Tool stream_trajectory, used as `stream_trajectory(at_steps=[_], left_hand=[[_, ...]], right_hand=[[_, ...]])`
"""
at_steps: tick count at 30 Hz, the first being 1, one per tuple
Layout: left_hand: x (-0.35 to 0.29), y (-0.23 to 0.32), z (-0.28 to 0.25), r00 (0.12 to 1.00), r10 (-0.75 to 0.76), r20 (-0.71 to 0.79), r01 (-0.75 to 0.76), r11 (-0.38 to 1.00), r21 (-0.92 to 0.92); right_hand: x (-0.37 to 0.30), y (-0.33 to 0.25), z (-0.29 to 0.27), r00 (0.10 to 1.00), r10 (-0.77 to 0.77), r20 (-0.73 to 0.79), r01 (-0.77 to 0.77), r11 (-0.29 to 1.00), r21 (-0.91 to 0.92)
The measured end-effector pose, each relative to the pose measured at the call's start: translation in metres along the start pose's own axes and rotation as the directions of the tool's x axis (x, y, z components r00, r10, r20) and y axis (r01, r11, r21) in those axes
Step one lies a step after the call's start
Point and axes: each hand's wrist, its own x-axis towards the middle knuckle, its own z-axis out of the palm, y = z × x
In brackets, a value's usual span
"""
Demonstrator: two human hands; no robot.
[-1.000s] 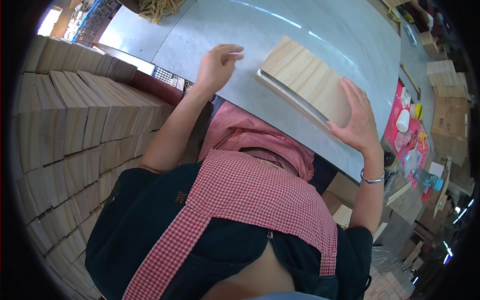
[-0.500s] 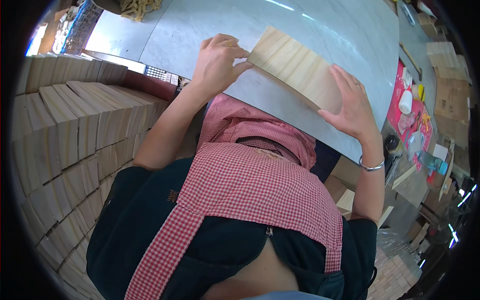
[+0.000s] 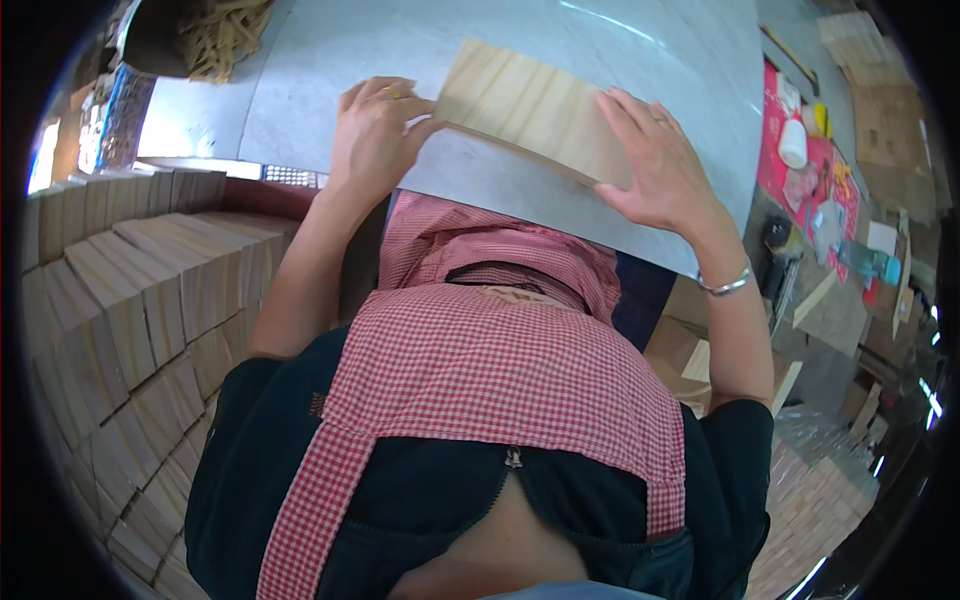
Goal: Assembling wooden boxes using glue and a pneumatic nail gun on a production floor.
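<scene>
A flat, pale wooden board [image 3: 530,110] with streaky grain lies between my hands over the grey-white tabletop [image 3: 360,40]. At its left end, my left hand [image 3: 378,130] pinches the corner between thumb and fingers. My right hand [image 3: 658,165] holds the other end, fingers over the upper face and thumb along the near edge. I cannot tell whether the board rests flat on the table or is slightly raised.
Tall stacks of wooden boards [image 3: 110,290] fill the left side. A dark bin [image 3: 155,40] with wood strips stands at the far left. On the right, a red sheet [image 3: 815,180] carries a white bottle [image 3: 792,145]; a clear bottle [image 3: 870,262] lies nearby.
The view has shifted, so the table, hands and board appear turned and further left. Both hands stay at the same ends of the board.
</scene>
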Motion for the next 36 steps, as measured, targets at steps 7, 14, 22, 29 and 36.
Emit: stream_trajectory(at_steps=[7,14,22,29,36], left_hand=[[-0.002,-0.003,-0.003,0.997,-0.036,0.065,0.037,0.999,-0.016],[0.007,0.007,-0.009,0.987,-0.103,0.124,0.111,0.992,-0.062],[0.006,0.009,-0.009,0.990,-0.075,0.116,0.086,0.992,-0.096],[-0.003,0.025,-0.003,0.993,-0.069,0.091,0.073,0.996,-0.041],[-0.003,0.014,-0.002,0.980,-0.107,0.169,0.110,0.994,-0.007]], right_hand=[[-0.072,0.022,0.011,0.775,0.369,-0.512,-0.222,0.919,0.326],[-0.108,-0.016,0.037,0.729,0.583,-0.359,-0.358,0.772,0.526],[-0.100,-0.002,0.045,0.770,0.534,-0.349,-0.377,0.823,0.426],[-0.088,0.040,0.044,0.815,0.435,-0.382,-0.256,0.862,0.437],[-0.089,0.052,0.044,0.840,0.410,-0.356,-0.225,0.860,0.459]])
